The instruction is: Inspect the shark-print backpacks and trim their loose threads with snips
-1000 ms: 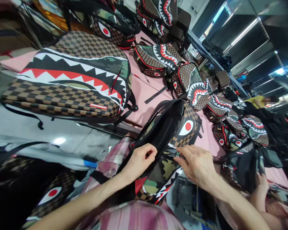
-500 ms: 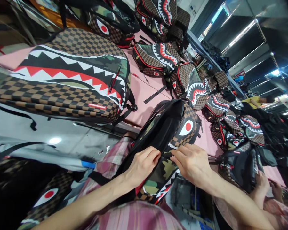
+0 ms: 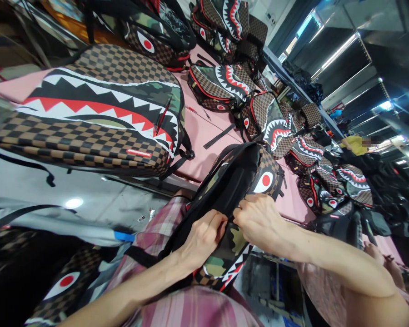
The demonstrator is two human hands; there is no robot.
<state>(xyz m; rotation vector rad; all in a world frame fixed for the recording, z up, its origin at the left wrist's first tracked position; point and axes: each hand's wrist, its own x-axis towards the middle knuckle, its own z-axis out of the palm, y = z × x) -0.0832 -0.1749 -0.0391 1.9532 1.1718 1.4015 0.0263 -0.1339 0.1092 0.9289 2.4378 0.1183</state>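
Note:
A backpack (image 3: 237, 235) with brown-and-black checks, camouflage patches and a printed red-and-white eye stands on my lap, leaning on the table edge. Its black side lies toward my left. My left hand (image 3: 204, 232) is closed in a pinch on the seam between the black side and the camouflage panel. Right beside it, my right hand (image 3: 259, 221) is closed on the same seam, just below the printed eye. What lies between the fingertips is hidden, and the two hands almost touch.
A large shark-mouth backpack (image 3: 98, 113) lies on the pink table (image 3: 199, 159) at left, tweezers-like red tool (image 3: 162, 116) on top. More backpacks (image 3: 221, 84) line the table. Another bag (image 3: 66, 279) sits lower left. A co-worker's hand (image 3: 375, 252) shows at right.
My right hand has moved left and closer to my left hand along the backpack's seam. My left hand has stayed nearly in place. The view has shifted slightly.

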